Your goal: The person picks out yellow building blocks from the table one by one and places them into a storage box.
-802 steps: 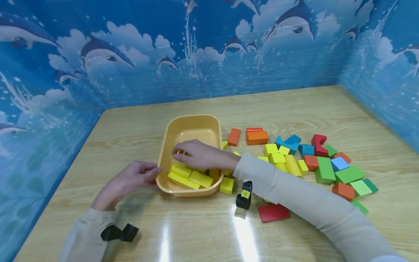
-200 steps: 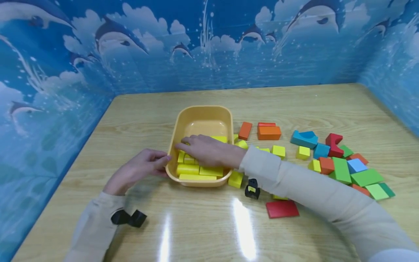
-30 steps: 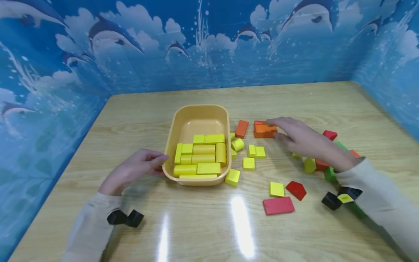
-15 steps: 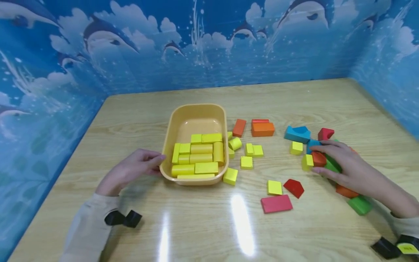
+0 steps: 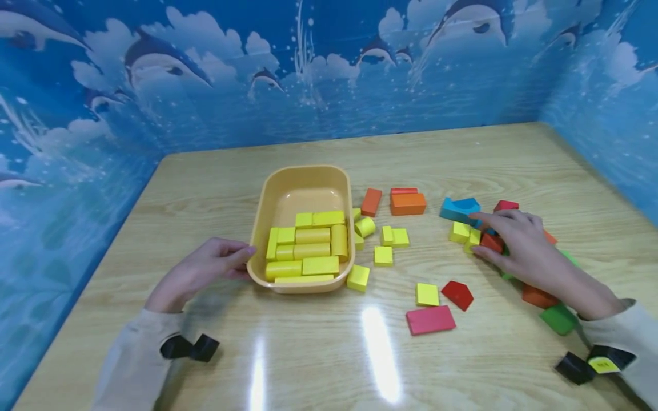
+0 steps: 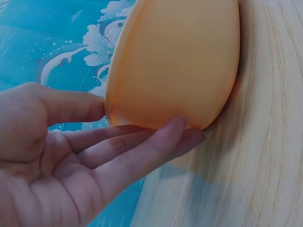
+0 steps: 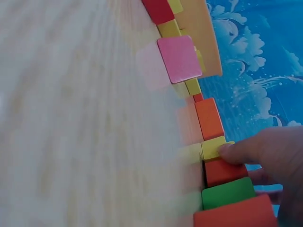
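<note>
Several yellow blocks (image 5: 312,249) fill the near half of a tan plastic bin (image 5: 308,173). My left hand (image 5: 211,271) grips its left rim; in the left wrist view the thumb meets the rim and the fingers (image 6: 137,153) lie against the outer wall. My right hand (image 5: 529,248) is at the mixed pile on the right, thumb and index finger at a small yellow block (image 5: 471,240) between them. In the right wrist view the thumb presses that yellow block (image 7: 213,147). A yellow cube (image 5: 459,232) touches it. The hand hides part of the pile.
Loose yellow blocks (image 5: 382,256) lie right of the bin. Behind them are orange blocks (image 5: 408,204). A pink-red slab (image 5: 430,320), a yellow square block (image 5: 427,294) and a red five-sided block (image 5: 457,295) lie nearer. Blue blocks (image 5: 459,210) and a green block (image 5: 559,318) flank the right hand.
Over the last second my right hand came from beside the orange blocks to the pile, and the small yellow block shifted against the yellow cube. Since earlier, more yellow blocks lie in the bin.
</note>
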Demonstrator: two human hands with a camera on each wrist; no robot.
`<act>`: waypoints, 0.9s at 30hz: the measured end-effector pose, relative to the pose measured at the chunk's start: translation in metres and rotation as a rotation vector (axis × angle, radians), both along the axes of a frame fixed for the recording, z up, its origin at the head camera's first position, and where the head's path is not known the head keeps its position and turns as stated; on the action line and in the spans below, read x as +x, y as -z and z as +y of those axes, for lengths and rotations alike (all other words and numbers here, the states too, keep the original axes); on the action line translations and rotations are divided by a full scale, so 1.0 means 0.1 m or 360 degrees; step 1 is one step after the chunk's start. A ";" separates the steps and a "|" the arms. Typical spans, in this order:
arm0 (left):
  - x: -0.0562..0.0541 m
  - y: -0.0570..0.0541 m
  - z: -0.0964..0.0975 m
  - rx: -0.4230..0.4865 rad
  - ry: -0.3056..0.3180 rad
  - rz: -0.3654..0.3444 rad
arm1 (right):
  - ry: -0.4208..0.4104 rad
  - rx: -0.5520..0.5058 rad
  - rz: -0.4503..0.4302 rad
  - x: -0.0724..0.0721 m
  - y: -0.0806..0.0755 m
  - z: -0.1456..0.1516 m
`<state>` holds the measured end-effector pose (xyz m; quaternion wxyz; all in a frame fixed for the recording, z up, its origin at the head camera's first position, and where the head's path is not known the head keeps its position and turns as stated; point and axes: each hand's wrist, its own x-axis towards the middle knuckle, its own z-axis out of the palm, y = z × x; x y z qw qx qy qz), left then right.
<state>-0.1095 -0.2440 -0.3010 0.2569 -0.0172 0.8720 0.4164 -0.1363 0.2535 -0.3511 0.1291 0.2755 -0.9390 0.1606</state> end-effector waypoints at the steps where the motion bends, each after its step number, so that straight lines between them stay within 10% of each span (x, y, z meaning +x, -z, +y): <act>1: 0.00 0.00 0.00 0.0003 0.0001 0.0002 | 0.0012 0.0023 -0.0013 -0.01 -0.01 -0.01; 27: 0.01 0.00 -0.01 0.0089 0.0025 0.0036 | 0.0020 0.0060 0.0013 -0.24 -0.09 -0.41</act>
